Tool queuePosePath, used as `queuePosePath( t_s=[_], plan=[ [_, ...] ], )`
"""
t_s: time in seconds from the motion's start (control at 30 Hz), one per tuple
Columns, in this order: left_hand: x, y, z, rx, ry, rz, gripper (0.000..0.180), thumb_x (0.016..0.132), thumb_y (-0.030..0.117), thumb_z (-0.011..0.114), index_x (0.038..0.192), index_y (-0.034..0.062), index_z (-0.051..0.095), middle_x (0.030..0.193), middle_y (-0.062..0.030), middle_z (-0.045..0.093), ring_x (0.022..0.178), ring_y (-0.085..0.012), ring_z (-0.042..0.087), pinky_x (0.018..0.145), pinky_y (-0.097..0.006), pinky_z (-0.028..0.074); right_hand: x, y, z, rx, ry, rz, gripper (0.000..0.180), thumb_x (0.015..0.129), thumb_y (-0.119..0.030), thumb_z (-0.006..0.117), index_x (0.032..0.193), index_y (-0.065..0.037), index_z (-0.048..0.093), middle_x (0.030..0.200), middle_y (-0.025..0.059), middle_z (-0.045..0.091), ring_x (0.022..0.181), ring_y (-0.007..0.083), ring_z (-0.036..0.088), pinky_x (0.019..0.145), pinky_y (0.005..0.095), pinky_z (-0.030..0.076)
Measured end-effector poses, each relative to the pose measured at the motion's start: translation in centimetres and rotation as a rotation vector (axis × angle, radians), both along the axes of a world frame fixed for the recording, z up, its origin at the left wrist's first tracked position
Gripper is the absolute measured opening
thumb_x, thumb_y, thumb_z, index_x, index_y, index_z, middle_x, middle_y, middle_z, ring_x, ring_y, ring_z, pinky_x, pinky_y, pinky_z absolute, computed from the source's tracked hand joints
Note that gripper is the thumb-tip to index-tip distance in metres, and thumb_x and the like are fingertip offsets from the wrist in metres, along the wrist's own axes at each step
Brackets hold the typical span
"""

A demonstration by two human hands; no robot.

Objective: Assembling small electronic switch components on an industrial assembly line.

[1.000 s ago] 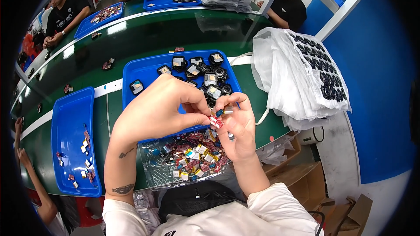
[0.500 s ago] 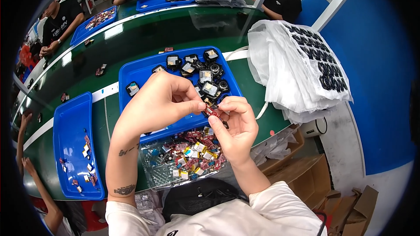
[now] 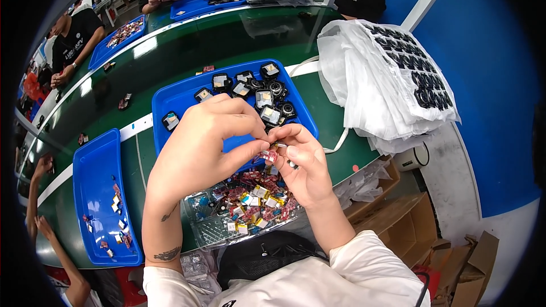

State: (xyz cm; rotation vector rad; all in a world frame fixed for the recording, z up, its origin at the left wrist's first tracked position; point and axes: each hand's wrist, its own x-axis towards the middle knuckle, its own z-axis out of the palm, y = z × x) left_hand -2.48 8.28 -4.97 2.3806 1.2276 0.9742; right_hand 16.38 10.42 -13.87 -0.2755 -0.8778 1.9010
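Observation:
Above the near edge of a blue tray [image 3: 162,94], my two hands meet fingertip to fingertip. Thumb and forefinger of my left hand [image 3: 210,136] pinch a small red circuit board [image 3: 268,156]. My right hand [image 3: 307,167] is closed at the board's other side, its thumb and forefinger around a thin pale part [image 3: 280,145] by the board. Whether that part is joined to the board I cannot tell. Several black round-faced device housings [image 3: 264,99] lie in the tray. Beneath my hands, a clear plastic tray [image 3: 213,236] holds a heap of red boards and small silver-and-yellow battery cells.
Another blue tray [image 3: 96,176] with a few boards stands at left. At right is a stack of white sheets [image 3: 355,79] bearing black parts. A green conveyor belt [image 3: 187,57] runs behind, with co-workers across it. Cardboard boxes [image 3: 404,227] sit at lower right.
The red board has turned and shifted slightly down and left between my fingers. My right fingertips have regripped, and the thin pale part shows more plainly. The whole view has shifted a little.

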Motion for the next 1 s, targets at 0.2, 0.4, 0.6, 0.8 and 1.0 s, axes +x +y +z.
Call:
queuePosePath(
  t_s=[0.2,0.4,0.6,0.8,1.0],
  plan=[
    [-0.3,0.0,0.5,0.048,0.029,-0.007,0.016,0.065,0.005,0.077,0.079,0.0049,0.070,0.088,-0.0074,0.067,0.085,-0.0252,0.063,0.077,-0.034,0.048,0.2,0.1,0.0,-0.002,-0.172,-0.045,0.029,0.089,-0.017,0.055,0.113,-0.001,0.051,0.108,0.0141,0.058,0.096,0.0196,0.061,0.081,0.0311,0.055],
    [-0.2,0.3,-0.1,0.001,0.023,-0.106,0.017,0.065,0.004,0.077,0.080,0.0048,0.069,0.087,-0.0067,0.066,0.085,-0.0247,0.063,0.076,-0.034,0.049,0.3,0.2,0.4,-0.268,0.071,0.078,0.034,0.089,-0.014,0.049,0.120,0.000,0.048,0.113,0.0174,0.058,0.087,0.0214,0.064,0.071,0.0305,0.056],
    [-0.6,0.6,0.0,0.074,-0.021,-0.022,0.011,0.069,0.001,0.072,0.080,0.0029,0.070,0.082,-0.0080,0.068,0.079,-0.0226,0.064,0.073,-0.032,0.050,0.3,-0.1,0.7,0.110,-0.213,0.096,0.057,0.083,0.003,0.051,0.138,0.002,0.035,0.121,0.0193,0.056,0.067,0.0081,0.058,0.053,0.0214,0.049],
    [-0.8,0.0,0.4,-0.073,-0.093,0.088,0.013,0.067,-0.001,0.068,0.081,-0.0008,0.067,0.075,-0.0094,0.068,0.073,-0.0180,0.066,0.069,-0.028,0.052,0.0,-0.4,0.3,0.348,-0.307,-0.211,0.034,0.088,0.000,0.064,0.121,0.005,0.056,0.106,0.0131,0.062,0.071,0.0065,0.059,0.062,0.0194,0.052],
    [0.5,0.4,-0.5,-0.211,-0.154,0.042,0.016,0.071,0.000,0.071,0.087,-0.0002,0.067,0.075,-0.0092,0.067,0.073,-0.0165,0.066,0.069,-0.028,0.052,-0.3,-0.7,0.7,0.395,-0.306,-0.338,0.020,0.090,-0.001,0.063,0.109,0.005,0.065,0.097,0.0102,0.065,0.082,0.0127,0.065,0.070,0.0227,0.055]
  ],
)
